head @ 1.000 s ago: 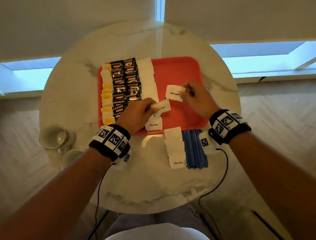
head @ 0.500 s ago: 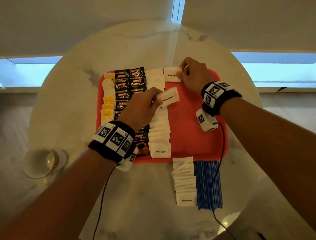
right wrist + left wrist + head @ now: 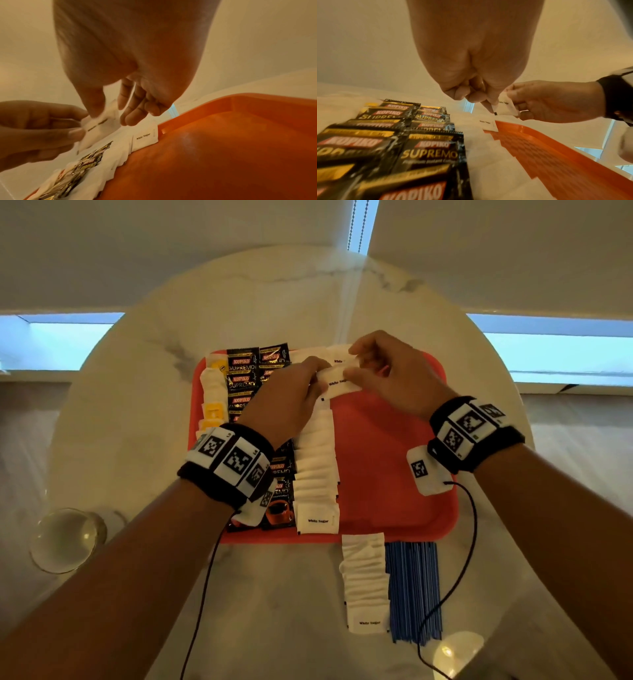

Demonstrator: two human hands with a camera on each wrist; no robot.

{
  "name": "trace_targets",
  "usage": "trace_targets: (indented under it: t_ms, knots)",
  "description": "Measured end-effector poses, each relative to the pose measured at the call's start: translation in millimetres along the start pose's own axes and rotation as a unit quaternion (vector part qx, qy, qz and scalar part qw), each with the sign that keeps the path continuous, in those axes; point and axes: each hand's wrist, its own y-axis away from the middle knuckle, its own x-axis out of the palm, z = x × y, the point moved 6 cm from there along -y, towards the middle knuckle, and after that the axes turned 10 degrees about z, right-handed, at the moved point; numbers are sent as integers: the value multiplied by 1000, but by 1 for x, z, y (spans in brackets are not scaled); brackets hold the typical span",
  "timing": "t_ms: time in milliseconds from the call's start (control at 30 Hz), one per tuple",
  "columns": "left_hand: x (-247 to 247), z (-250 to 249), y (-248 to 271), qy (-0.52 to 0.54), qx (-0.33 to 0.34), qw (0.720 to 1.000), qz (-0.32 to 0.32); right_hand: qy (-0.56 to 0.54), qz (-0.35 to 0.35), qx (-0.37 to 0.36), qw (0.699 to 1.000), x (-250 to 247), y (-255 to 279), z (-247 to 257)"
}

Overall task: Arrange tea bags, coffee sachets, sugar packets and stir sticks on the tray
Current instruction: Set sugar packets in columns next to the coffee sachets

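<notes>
An orange tray (image 3: 394, 491) holds a column of tea bags (image 3: 214, 392), black coffee sachets (image 3: 243, 368) and a row of overlapping white sugar packets (image 3: 317, 467). Over the tray's far end my left hand (image 3: 320, 374) pinches the left end of one sugar packet (image 3: 339, 383). My right hand (image 3: 354, 364) pinches its right end, as the left wrist view shows on the packet (image 3: 505, 108). Just beyond, another packet (image 3: 337, 354) lies flat at the head of the row. More sugar packets (image 3: 364, 580) and blue stir sticks (image 3: 412, 587) lie on the table below the tray.
The round marble table (image 3: 137, 412) stands against a wall with low windows. A glass (image 3: 66, 539) stands at its left edge. The tray's right half is bare orange (image 3: 223, 148). Wrist cables hang over the near table.
My right hand set its packet down at the tray's far end and came onto the packet in my left hand. My left hand carried that packet farther up the row.
</notes>
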Motion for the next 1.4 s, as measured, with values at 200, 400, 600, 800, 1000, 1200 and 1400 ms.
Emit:
trace_targets:
  t_ms: [200,400,600,800,1000,1200,1400]
  knots:
    - [-10,-8,-9,12,22,999,-46,34,-47,41,997,-6,-6,-23]
    - [3,-2,13,17,31,998,-57,36,-57,103,992,-2,-19,-43]
    - [12,3,40,38,36,996,-76,31,-86,110,990,2,-25,-36]
    - [14,2,67,47,41,995,-78,61,-99,111,987,3,-21,-27]
    - [33,-16,104,38,65,996,-43,84,-112,98,985,-2,21,-17]
    - [90,-42,163,-22,120,992,38,54,-58,80,994,29,114,-4]
    - [152,-58,218,-63,143,981,114,23,-26,93,995,75,213,-3]
